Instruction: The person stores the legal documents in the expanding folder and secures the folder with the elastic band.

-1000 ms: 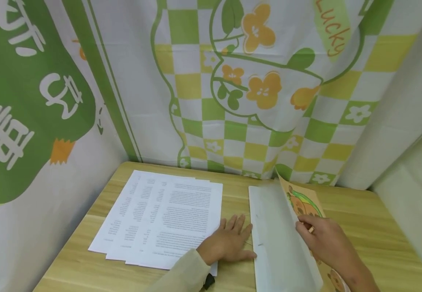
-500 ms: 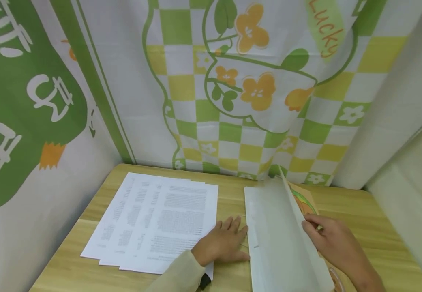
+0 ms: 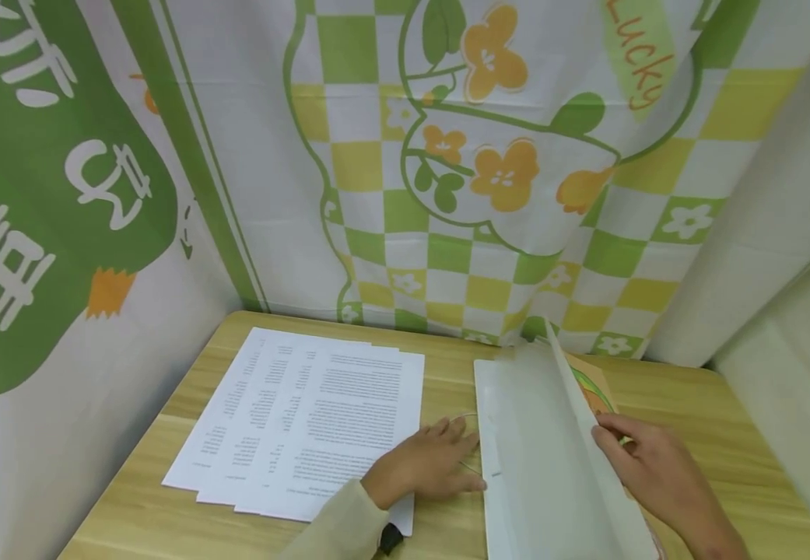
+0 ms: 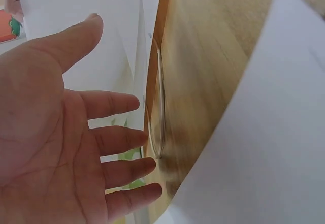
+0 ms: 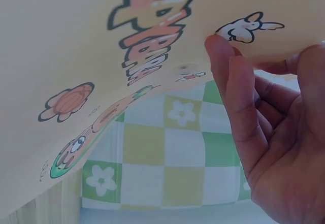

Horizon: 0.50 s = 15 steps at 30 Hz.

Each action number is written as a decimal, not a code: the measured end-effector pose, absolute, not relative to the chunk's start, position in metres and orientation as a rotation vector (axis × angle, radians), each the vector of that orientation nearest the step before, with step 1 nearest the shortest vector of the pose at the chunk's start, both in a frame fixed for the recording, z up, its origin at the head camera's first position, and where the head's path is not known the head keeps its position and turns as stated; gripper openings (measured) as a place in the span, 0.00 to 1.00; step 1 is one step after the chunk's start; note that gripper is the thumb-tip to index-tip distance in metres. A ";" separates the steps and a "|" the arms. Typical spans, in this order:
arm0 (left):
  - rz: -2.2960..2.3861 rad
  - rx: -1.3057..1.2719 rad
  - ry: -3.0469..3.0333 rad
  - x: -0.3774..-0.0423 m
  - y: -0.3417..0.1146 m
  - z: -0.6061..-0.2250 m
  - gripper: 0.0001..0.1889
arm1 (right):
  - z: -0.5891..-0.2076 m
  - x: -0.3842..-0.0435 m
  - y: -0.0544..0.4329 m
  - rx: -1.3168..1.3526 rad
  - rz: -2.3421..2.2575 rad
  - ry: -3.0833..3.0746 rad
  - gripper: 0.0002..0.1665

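Note:
A folder [image 3: 538, 451] lies on the right half of the table, its white cover lifted at a slant. My right hand [image 3: 664, 474] pinches the cover's edge between thumb and fingers. The right wrist view shows the cover's tan outer face [image 5: 106, 46], printed with cartoon figures and lettering. At the folder's left edge is my left hand [image 3: 429, 465], fingers extended and holding nothing. A thin cord loop [image 4: 162, 92] sticks out from that edge beside the left fingertips.
Several overlapping printed sheets [image 3: 355, 420] lie fanned on the table's left half, partly under the left wrist. Behind the wooden table [image 3: 124, 498] hangs a checked, flowered curtain [image 3: 405, 210]. A small black object [image 3: 390, 537] shows below the left wrist.
My right hand has moved slightly right with the cover, which stands more upright, so less of its printed face shows. The left hand's fingers have drawn closer together and more of the cord loop shows.

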<state>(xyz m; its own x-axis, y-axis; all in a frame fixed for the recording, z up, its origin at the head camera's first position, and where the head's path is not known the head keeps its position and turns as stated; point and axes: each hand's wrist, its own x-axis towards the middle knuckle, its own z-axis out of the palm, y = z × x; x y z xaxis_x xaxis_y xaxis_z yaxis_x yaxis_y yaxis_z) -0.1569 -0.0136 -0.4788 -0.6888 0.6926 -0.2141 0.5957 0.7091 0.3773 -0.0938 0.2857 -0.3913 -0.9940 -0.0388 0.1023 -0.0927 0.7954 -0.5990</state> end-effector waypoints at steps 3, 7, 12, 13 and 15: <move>0.408 1.046 2.598 -0.157 -0.018 -0.479 0.40 | -0.391 -0.094 0.287 0.088 0.964 -2.904 0.21; 0.427 1.085 2.662 -0.156 -0.027 -0.477 0.37 | -0.391 -0.095 0.288 0.075 0.959 -2.909 0.21; 0.489 1.001 2.724 -0.152 -0.046 -0.468 0.34 | -0.391 -0.096 0.290 0.050 0.970 -2.931 0.24; 0.504 0.968 2.729 -0.151 -0.052 -0.466 0.34 | -0.391 -0.096 0.290 0.044 0.966 -2.940 0.25; 0.549 0.925 2.746 -0.152 -0.067 -0.465 0.34 | -0.391 -0.097 0.291 0.040 0.958 -2.952 0.25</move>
